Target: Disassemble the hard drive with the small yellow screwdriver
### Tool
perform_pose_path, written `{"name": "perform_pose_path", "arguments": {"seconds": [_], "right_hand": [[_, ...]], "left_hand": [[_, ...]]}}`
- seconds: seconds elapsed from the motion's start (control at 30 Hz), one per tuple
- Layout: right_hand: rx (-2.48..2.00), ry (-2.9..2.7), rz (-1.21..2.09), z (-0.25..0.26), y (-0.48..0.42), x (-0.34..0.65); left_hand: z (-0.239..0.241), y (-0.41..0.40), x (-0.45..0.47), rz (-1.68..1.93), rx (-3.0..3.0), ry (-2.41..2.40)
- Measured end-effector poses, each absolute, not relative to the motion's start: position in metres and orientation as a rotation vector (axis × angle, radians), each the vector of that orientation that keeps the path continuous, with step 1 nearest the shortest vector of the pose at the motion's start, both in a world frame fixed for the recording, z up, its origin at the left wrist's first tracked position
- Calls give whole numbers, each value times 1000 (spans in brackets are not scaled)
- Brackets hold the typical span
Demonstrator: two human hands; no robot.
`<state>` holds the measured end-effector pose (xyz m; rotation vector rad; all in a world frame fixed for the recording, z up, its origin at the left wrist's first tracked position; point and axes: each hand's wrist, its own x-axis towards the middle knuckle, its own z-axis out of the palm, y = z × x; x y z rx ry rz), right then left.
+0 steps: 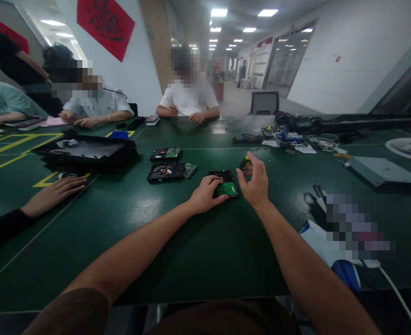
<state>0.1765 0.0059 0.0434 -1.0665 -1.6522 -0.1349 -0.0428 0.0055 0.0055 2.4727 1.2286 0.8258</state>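
Near the centre, one left hand and one right hand of the wearer, and one green circuit board. Left of centre, two black hard drives and one small circuit board. Across the upper left and upper middle, four other people; upper left, two red sheets. Upper right of centre, one mesh-backed chair; right, one grey metal box.

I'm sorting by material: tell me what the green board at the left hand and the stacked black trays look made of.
Green board: probably resin laminate, smooth-looking, from its flat green face. Black trays: possibly plastic, dull, from their dark walls; metal isn't excluded.
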Motion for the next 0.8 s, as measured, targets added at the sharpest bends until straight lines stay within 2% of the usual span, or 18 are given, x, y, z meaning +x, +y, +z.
{"name": "perform_pose_path", "arguments": {"seconds": [0.8], "right_hand": [[-1079,-1649,-148,42,6,177]], "left_hand": [[5,6,-43,820,2463,1234]]}}
